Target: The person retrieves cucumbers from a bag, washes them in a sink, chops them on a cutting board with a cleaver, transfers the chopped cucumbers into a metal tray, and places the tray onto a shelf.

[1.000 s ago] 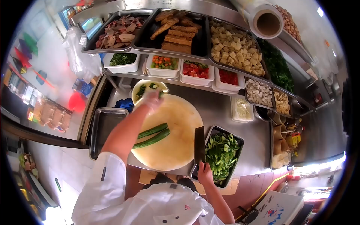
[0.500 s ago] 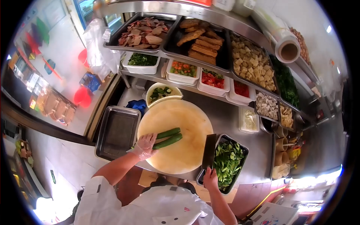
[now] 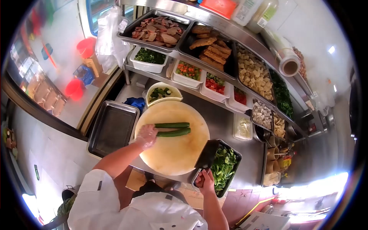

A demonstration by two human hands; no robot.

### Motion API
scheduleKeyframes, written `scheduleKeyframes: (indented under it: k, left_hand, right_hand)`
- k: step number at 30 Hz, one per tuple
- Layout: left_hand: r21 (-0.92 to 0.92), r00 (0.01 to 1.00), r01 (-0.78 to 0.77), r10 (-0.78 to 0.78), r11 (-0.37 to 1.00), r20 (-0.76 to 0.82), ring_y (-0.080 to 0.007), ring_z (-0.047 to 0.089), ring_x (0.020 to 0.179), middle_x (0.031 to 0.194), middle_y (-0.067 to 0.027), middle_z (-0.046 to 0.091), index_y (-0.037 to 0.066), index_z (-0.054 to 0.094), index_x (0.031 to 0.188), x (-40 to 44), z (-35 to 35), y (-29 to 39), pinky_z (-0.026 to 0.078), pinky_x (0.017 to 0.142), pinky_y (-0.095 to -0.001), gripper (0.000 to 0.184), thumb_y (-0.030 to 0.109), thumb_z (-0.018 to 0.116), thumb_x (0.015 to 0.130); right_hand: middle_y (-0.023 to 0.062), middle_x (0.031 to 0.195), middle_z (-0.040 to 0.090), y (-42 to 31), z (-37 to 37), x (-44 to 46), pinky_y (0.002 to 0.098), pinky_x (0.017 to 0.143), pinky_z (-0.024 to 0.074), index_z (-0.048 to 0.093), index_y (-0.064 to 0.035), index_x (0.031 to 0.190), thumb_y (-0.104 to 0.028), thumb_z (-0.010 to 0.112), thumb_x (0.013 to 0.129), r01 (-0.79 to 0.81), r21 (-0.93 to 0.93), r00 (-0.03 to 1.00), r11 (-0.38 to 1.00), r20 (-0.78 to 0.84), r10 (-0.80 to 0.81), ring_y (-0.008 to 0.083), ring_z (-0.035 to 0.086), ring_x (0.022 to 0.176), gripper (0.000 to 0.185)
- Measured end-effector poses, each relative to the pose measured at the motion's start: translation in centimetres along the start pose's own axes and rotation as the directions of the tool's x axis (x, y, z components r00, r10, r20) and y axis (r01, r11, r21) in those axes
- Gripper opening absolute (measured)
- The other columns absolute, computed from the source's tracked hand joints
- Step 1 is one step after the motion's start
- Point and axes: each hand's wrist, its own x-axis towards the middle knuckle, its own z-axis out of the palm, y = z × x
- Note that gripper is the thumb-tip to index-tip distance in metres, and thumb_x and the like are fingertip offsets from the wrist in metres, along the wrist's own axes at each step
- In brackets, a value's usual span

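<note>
Two long green cucumber pieces (image 3: 172,132) lie side by side on the round cutting board (image 3: 172,157). My left hand (image 3: 147,135), in a clear plastic glove, is closed over their left ends. My right hand (image 3: 205,180) grips the handle of a cleaver (image 3: 207,154), whose dark broad blade hangs between the board's right edge and a tray of cut green vegetables (image 3: 225,165). Behind the board stands a pale bowl (image 3: 164,92) with dark green pieces in it.
An empty metal tray (image 3: 115,128) sits left of the board, near a blue cloth (image 3: 135,102). White tubs (image 3: 148,60) of chopped vegetables line the lower shelf. Above are trays of sliced meat (image 3: 158,30), brown slabs (image 3: 214,50) and pale cubes (image 3: 253,71).
My left hand has come from the bowl down to the board and taken hold of the cucumber pieces, which now lie more level. The cleaver has turned in my right hand. The camera view has shifted.
</note>
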Motion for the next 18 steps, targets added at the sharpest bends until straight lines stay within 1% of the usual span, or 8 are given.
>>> scheduleKeyframes:
  k: [4, 7, 9, 11, 13, 15, 17, 18]
  left_hand:
    - [0.022, 0.995, 0.029, -0.031, 0.999, 0.096, -0.0302, 0.056, 0.115, 0.117, -0.0116, 0.058, 0.009, 0.067, 0.107, -1.9, -2.4, -2.1, 0.046, 0.096, -0.0455, 0.03, 0.033, 0.071, 0.089]
    - [0.068, 0.963, -0.117, 0.097, 0.991, 0.252, -0.0303, 0.058, 0.111, 0.112, -0.0105, 0.06, 0.01, 0.067, 0.107, -2.5, -3.1, -0.9, 0.048, 0.094, -0.0453, 0.026, 0.031, 0.069, 0.092]
    - [-0.001, 0.949, -0.136, 0.13, 0.991, 0.288, -0.0306, 0.06, 0.109, 0.111, -0.0106, 0.061, 0.01, 0.067, 0.109, -4.0, -3.3, 1.3, 0.049, 0.093, -0.0453, 0.027, 0.032, 0.068, 0.093]
    - [-0.067, 0.938, -0.145, 0.159, 0.987, 0.307, -0.0308, 0.061, 0.108, 0.111, -0.0106, 0.062, 0.01, 0.066, 0.112, -5.7, -3.4, 4.0, 0.05, 0.092, -0.0452, 0.029, 0.032, 0.067, 0.094]
    - [-0.126, 0.932, -0.137, 0.171, 0.983, 0.319, -0.0308, 0.061, 0.107, 0.112, -0.0105, 0.062, 0.01, 0.066, 0.115, -7.7, -3.9, 6.3, 0.051, 0.092, -0.0448, 0.03, 0.033, 0.066, 0.096]
    - [-0.064, 0.911, -0.176, 0.187, 0.982, 0.369, -0.0306, 0.062, 0.108, 0.115, -0.0107, 0.062, 0.01, 0.065, 0.116, -8.9, -4.9, 8.3, 0.052, 0.093, -0.0448, 0.03, 0.033, 0.065, 0.097]
    - [0.018, 0.909, -0.182, 0.161, 0.983, 0.385, -0.0299, 0.063, 0.108, 0.115, -0.01, 0.062, 0.01, 0.065, 0.117, -9.4, -6.2, 9.9, 0.054, 0.091, -0.0437, 0.03, 0.033, 0.064, 0.097]
    - [0.065, 0.916, -0.169, 0.132, 0.983, 0.378, -0.0292, 0.065, 0.108, 0.113, -0.0092, 0.063, 0.01, 0.065, 0.118, -9.6, -7.0, 10.7, 0.055, 0.09, -0.0427, 0.03, 0.032, 0.064, 0.098]
  right_hand:
    - [0.0037, 0.102, 0.06, -1.1, -0.1, -2.4, 0.03, 0.061, 0.0461, 0.054, -0.0165, 0.129, -0.014, 0.055, 0.106, 0.03, 0.13, 0.982, 0.991, 0.18, -0.053, 0.0148, 0.055, 0.07, 0.023]
    - [0.0035, 0.104, 0.06, -1.2, -0.1, -3.4, 0.0281, 0.059, 0.0434, 0.055, -0.0189, 0.129, -0.013, 0.054, 0.106, -0.001, 0.227, 0.977, 0.974, 0.208, -0.048, 0.0129, 0.051, 0.069, 0.024]
    - [0.0031, 0.106, 0.059, -1.4, -0.1, -3.8, 0.024, 0.057, 0.0382, 0.056, -0.026, 0.131, -0.009, 0.053, 0.106, -0.04, 0.288, 0.984, 0.957, 0.179, -0.013, 0.0105, 0.045, 0.067, 0.03]
    - [-0.0019, 0.099, 0.058, -1.2, -1.3, -3.2, 0.0243, 0.054, 0.0347, 0.049, -0.0377, 0.147, -0.011, 0.057, 0.105, -0.14, 0.358, 0.967, 0.923, 0.251, 0.05, 0.0099, 0.044, 0.067, 0.05]
    - [-0.0017, 0.089, 0.053, -1.4, -2.0, -3.2, 0.0235, 0.051, 0.0328, 0.057, -0.0331, 0.127, -0.014, 0.058, 0.106, -0.177, 0.321, 0.963, 0.93, 0.251, 0.097, 0.0098, 0.042, 0.063, 0.028]
    - [-0.0017, 0.083, 0.051, -1.0, -3.1, -2.9, 0.024, 0.05, 0.0323, 0.056, -0.0283, 0.119, -0.018, 0.059, 0.107, -0.179, 0.286, 0.964, 0.941, 0.243, 0.109, 0.01, 0.041, 0.06, 0.016]
    - [-0.002, 0.076, 0.047, -2.3, -2.2, -4.3, 0.026, 0.046, 0.0336, 0.048, -0.029, 0.146, -0.023, 0.059, 0.108, -0.165, 0.198, 0.982, 0.966, 0.122, 0.143, 0.0102, 0.042, 0.055, 0.04]
    - [-0.0017, 0.075, 0.046, -2.4, -1.6, -5.0, 0.0254, 0.046, 0.0338, 0.041, -0.0306, 0.152, -0.024, 0.059, 0.108, -0.086, 0.052, 0.993, 0.995, 0.084, 0.081, 0.0103, 0.043, 0.054, 0.048]
